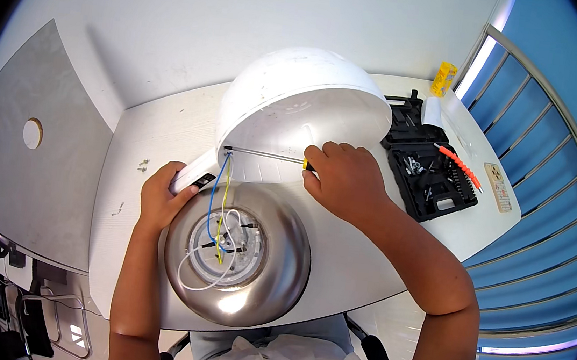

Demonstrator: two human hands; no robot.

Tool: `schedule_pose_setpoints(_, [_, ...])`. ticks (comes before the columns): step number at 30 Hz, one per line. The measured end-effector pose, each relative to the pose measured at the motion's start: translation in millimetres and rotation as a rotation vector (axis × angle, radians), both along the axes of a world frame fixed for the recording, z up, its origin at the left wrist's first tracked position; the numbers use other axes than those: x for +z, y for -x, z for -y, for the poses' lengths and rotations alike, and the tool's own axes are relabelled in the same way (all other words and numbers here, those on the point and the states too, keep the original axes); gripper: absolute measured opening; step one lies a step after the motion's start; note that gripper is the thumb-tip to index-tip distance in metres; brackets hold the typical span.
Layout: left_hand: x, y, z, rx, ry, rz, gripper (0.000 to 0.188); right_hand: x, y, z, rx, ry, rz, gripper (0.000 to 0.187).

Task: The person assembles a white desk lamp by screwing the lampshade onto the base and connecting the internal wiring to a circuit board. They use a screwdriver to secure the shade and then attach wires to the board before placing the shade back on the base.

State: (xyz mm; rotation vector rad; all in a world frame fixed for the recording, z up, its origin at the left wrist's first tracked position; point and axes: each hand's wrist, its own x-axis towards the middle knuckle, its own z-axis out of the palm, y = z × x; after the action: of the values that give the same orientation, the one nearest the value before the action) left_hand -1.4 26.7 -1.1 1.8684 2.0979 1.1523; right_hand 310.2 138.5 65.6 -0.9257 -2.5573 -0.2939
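My left hand [161, 198] is closed around the white handle of a dome-shaped white housing [282, 74], which lies tilted with its hollow side toward me. In my right hand [348, 183] is a screwdriver [268, 155] with a yellow and black grip. Its long shaft points left, and the tip is at the housing's inner wall beside the handle. A shiny metal pot [288, 250] sits nearer to me, its underside up, with a round base fitting [255, 264]. Blue [211, 203], yellow-green and white wires run from that fitting; some reach up to the housing near the screwdriver tip.
An open black tool case [418, 186] holding bits lies at the right, with an orange flexible shaft [459, 166] across it. Beyond are a yellow container [443, 79] and a small card of parts [498, 188]. Small screws [143, 165] lie at the left. A metal railing [557, 103] borders the right.
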Motion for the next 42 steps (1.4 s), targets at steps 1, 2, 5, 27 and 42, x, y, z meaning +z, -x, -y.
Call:
schedule_pose_setpoints(1, [0, 0, 0, 0.000, -0.002, 0.005, 0.039, 0, 0, 0, 0.002, -0.010, 0.007, 0.014])
schedule_pose_setpoints(2, [0, 0, 0, -0.003, -0.005, 0.007, 0.039, 0, -1, -1, 0.004, -0.021, 0.013, 0.014])
schedule_pose_setpoints(5, [0, 0, -1, -0.012, -0.015, 0.002, 0.038, 1, -4, -8, 0.062, -0.092, 0.025, 0.017])
schedule_pose_setpoints(27, [0, 3, 0, -0.041, -0.019, 0.004, 0.039, 11, -8, -17, 0.086, -0.070, 0.135, 0.012])
schedule_pose_setpoints(42, [0, 2, -2, -0.032, -0.014, -0.005, 0.038, -10, -13, -24, 0.046, 0.063, 0.141, 0.014])
